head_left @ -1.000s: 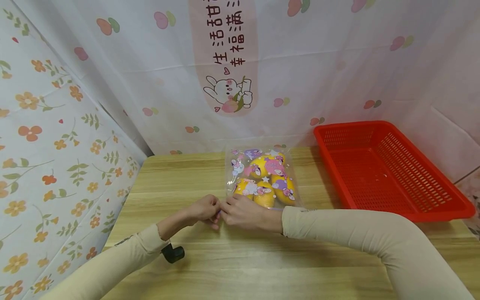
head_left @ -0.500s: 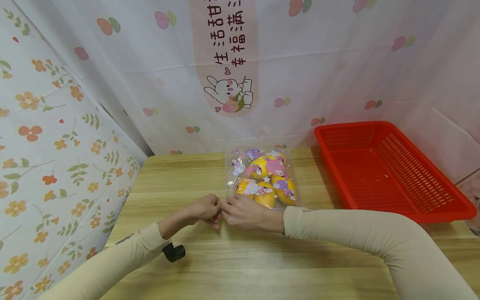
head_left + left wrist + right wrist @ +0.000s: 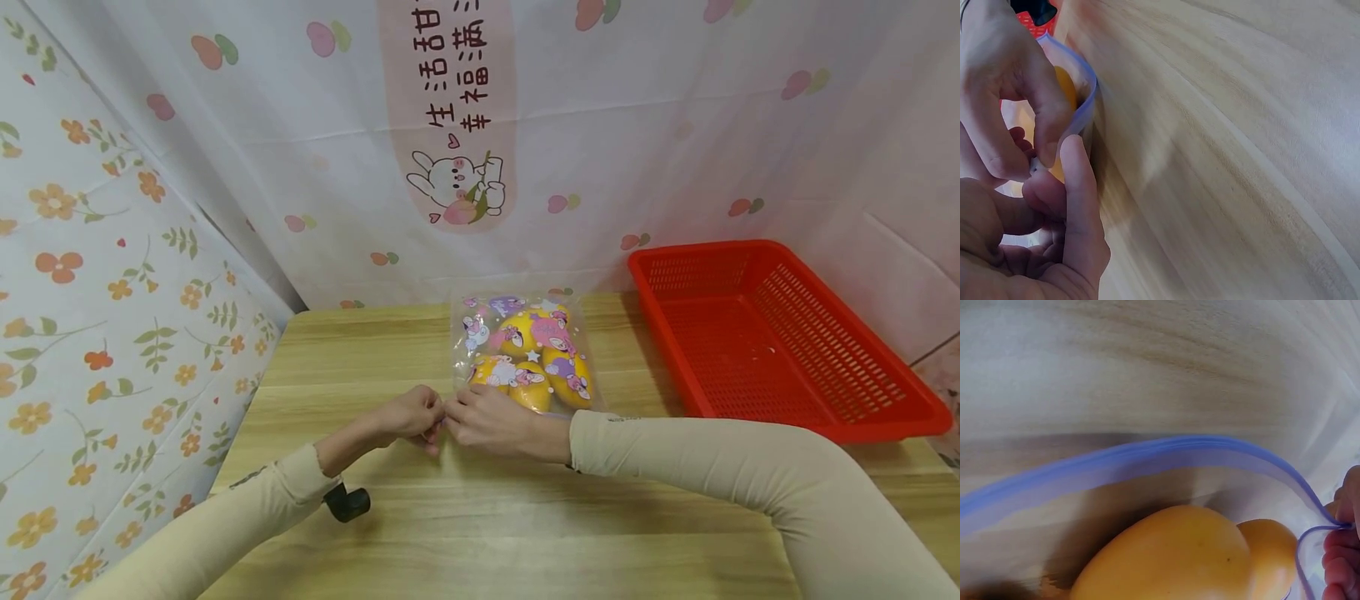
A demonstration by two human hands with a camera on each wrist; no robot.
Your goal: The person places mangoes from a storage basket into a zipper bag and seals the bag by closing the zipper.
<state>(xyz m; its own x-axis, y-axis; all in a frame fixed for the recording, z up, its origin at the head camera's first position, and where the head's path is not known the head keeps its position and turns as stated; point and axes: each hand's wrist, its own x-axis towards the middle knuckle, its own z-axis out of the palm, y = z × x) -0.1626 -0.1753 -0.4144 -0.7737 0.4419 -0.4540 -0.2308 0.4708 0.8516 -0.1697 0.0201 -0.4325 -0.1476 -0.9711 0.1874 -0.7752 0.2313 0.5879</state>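
Note:
A clear zip bag (image 3: 463, 367) with cartoon prints lies on the table, and several yellow-orange oval fruits (image 3: 1172, 556) are inside it. My left hand (image 3: 411, 415) pinches the left end of the bag's mouth between thumb and forefinger. Right beside it, my right hand (image 3: 491, 422) pinches the same corner, fingertips almost meeting the left ones. A small white piece (image 3: 1036, 165) shows between the fingers in the left wrist view. Along the mouth runs a purple zip strip (image 3: 1147, 448); its two edges stand apart in the right wrist view and come together at the fingers.
A red plastic basket (image 3: 757, 354) with slotted walls stands to the right on the wooden table (image 3: 360, 342). Behind the table hangs a printed cloth (image 3: 315, 167), with a flowered one (image 3: 127, 275) at the left. A black device (image 3: 348, 504) sits below the left wrist.

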